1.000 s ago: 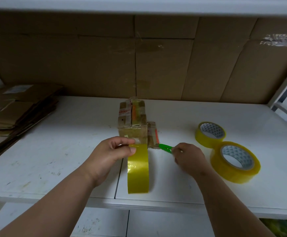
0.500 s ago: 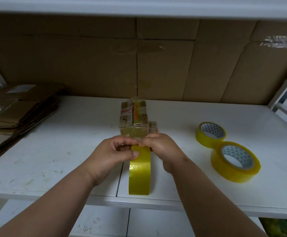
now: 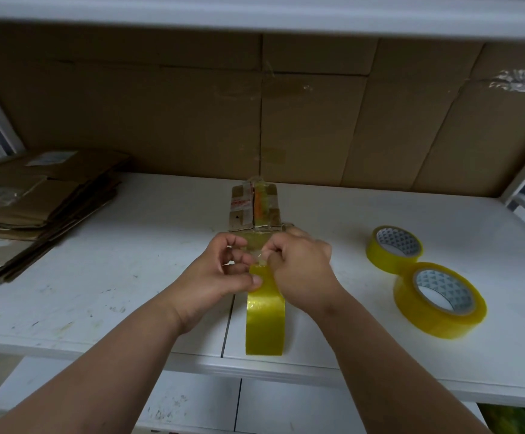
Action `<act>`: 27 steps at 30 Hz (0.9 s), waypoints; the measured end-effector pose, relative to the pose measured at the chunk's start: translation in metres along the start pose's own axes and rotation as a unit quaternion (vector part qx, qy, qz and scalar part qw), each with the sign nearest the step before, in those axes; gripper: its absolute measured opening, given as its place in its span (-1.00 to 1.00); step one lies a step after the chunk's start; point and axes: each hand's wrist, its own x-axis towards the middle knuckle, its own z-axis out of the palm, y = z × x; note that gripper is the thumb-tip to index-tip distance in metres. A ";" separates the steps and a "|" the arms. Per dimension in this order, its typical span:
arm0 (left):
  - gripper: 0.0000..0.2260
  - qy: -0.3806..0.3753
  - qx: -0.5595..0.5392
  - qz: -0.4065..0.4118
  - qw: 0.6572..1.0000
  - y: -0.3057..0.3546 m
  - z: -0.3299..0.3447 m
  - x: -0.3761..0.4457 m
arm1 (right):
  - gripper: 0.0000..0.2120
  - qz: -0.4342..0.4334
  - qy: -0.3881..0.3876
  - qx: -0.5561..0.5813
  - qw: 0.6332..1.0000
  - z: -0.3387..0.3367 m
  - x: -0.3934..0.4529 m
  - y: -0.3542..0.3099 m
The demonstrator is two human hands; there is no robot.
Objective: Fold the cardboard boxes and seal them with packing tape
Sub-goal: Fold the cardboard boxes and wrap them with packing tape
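Head view: the left hand [image 3: 220,277] pinches the top of an upright tape roll [image 3: 265,311], thumb on its face. The right hand [image 3: 301,267], fingers curled, meets it there; what it holds I cannot tell. Just beyond both hands stands the small box [image 3: 254,208]. Sealing looks under way; next the strip likely needs cutting, then pressing flat.

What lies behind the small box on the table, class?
Behind the small box stands a wall of large brown cardboard, patched with clear tape. White table shows between them. The box's near end is covered by the left hand and right hand.
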 end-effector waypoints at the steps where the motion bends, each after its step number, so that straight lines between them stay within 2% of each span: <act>1: -0.44 0.006 0.004 -0.004 1.000 0.000 -0.001 0.001 | -0.83 -0.041 0.020 -0.013 0.999 -0.001 -0.002 0.001; 3: -0.43 0.008 0.011 -0.009 1.000 0.001 -0.003 0.003 | -0.86 -0.099 0.084 -0.015 0.991 0.001 -0.007 0.005; 5: -0.44 -0.005 0.029 -0.008 1.000 0.002 -0.004 0.005 | -0.88 -0.119 0.138 -0.005 0.983 0.005 -0.010 0.010; 6: -0.46 -0.015 0.038 -0.009 0.999 0.002 -0.005 0.006 | -0.89 -0.116 0.141 0.007 0.983 0.007 -0.008 0.013; 9: -0.48 -0.028 0.055 -0.010 0.998 0.008 -0.007 0.008 | -0.91 -0.070 0.068 0.100 0.990 0.002 0.007 0.023; 11: -0.66 0.048 0.075 0.025 0.996 0.013 -0.013 0.014 | -0.90 -0.070 0.017 0.138 0.988 -0.006 0.018 0.029; 12: -0.79 0.111 0.125 0.061 0.984 0.015 -0.017 0.019 | -0.89 -0.077 -0.004 0.141 0.987 -0.009 0.023 0.032; 13: -0.85 0.168 0.211 0.103 0.957 0.017 -0.022 0.025 | -0.88 -0.078 -0.024 0.145 0.986 -0.011 0.025 0.033; 14: -0.78 0.193 0.309 0.151 0.919 0.019 -0.026 0.031 | -0.88 -0.076 -0.039 0.150 0.985 -0.011 0.026 0.034; 16: -0.64 0.136 0.442 0.234 0.855 0.019 -0.029 0.046 | -0.88 -0.079 -0.042 0.132 0.987 -0.008 0.026 0.035; 18: -0.64 0.044 0.503 0.251 0.826 0.017 -0.027 0.057 | -0.86 -0.099 -0.022 0.079 0.992 -0.006 0.025 0.035; 20: -0.71 0.018 0.512 0.229 0.827 0.010 -0.024 0.064 | -0.84 -0.111 -0.004 0.046 0.993 -0.006 0.023 0.037; 23: -0.80 0.066 0.464 0.222 0.855 0.006 -0.016 0.073 | -0.80 -0.100 0.008 0.072 0.992 -0.008 0.021 0.040; 27: -0.79 0.078 0.470 0.228 0.849 0.003 -0.005 0.083 | -0.82 -0.056 0.010 0.121 0.991 -0.004 0.019 0.047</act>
